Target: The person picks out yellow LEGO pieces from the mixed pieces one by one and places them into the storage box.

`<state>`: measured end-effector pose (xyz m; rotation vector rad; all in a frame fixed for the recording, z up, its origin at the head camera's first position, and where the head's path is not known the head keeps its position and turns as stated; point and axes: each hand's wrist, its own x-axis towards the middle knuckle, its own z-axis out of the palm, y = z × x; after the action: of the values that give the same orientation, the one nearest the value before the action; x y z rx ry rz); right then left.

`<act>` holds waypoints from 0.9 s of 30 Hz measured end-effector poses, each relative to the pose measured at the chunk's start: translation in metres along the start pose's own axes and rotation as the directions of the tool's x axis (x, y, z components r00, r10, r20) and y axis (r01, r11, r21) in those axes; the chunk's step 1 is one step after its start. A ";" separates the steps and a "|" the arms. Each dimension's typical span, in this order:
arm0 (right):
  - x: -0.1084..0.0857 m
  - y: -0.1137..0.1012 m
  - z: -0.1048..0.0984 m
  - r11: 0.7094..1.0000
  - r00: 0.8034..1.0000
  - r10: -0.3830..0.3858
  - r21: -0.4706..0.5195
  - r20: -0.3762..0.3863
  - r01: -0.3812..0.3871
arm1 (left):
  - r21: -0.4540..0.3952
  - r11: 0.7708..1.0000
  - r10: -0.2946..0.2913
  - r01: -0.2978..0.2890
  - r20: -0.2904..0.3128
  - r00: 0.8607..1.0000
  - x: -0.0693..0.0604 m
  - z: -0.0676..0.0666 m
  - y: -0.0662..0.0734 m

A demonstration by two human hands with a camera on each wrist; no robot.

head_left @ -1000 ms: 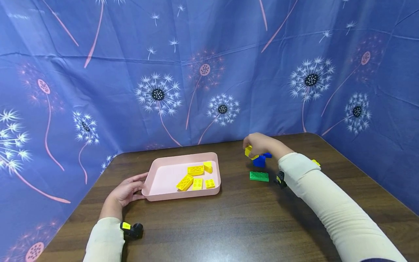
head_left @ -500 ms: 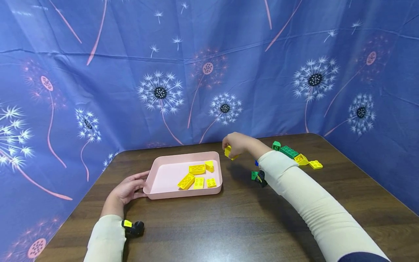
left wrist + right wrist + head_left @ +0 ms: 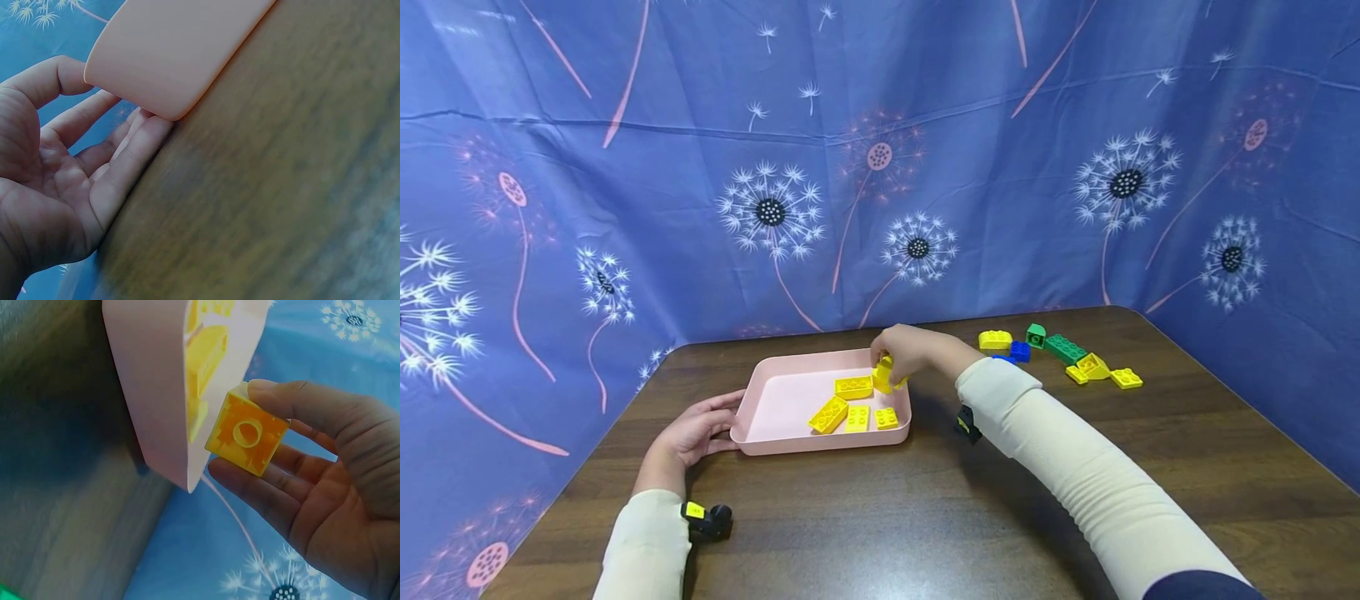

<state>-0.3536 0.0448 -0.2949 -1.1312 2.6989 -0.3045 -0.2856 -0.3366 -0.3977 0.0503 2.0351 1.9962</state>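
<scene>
The wood-grain table (image 3: 880,517) carries everything, with the pink tray (image 3: 820,444) standing flat on it. The tray is probably thin, stiff plastic, light enough to slide if knocked; an end wall is the sensible place to steady it. At the tray's left end, the left hand (image 3: 694,433) has relaxed, parted fingers that rest against the end wall and near corner without closing round it.

Over the tray's right far corner is the right hand (image 3: 908,348), its thumb and fingers pinching a yellow 2x2 brick (image 3: 247,433). That brick is just beside the tray's rim in the right wrist view, tilted, with its hollow underside and 1 round tube showing; whether it touches anything in the tray, I cannot tell.

In the tray lie 2 long yellow bricks (image 3: 853,387) and 2 shorter yellow bricks (image 3: 858,419). Well apart to the tray's right is a scatter of green bricks (image 3: 1065,349), blue bricks (image 3: 1019,351) and other yellow pieces (image 3: 1092,367).

The pinched brick should handle as light, hard and barely fragile, though its smooth walls may slip under a fingertip at an edge. The best hold is on 2 opposite flat sides, thumb against fingers.
</scene>
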 end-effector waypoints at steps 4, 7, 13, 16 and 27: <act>0.006 -0.004 0.008 1.000 1.000 -0.013 -0.010 0.019 0.013 | -0.002 1.000 -0.001 0.001 -0.008 1.000 0.000 0.000 0.000; 0.008 -0.006 0.012 1.000 0.999 -0.006 -0.016 0.041 0.007 | -0.007 1.000 -0.003 0.003 -0.012 1.000 0.000 0.000 0.000; 0.010 -0.009 0.018 1.000 0.998 0.017 -0.026 0.054 -0.015 | -0.007 1.000 -0.002 0.002 -0.009 1.000 0.001 0.001 0.000; 0.011 -0.009 0.023 0.999 0.998 0.024 -0.026 0.056 -0.022 | -0.006 1.000 0.000 -0.001 -0.005 1.000 0.001 0.001 0.000; 0.017 -0.006 0.040 0.997 0.999 0.037 -0.070 0.008 -0.036 | -0.019 1.000 -0.005 0.005 -0.027 1.000 0.002 0.002 -0.001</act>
<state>-0.3510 0.0242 -0.3338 -1.0970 2.7388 -0.2006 -0.2868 -0.3339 -0.3987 0.0147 2.0306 2.0234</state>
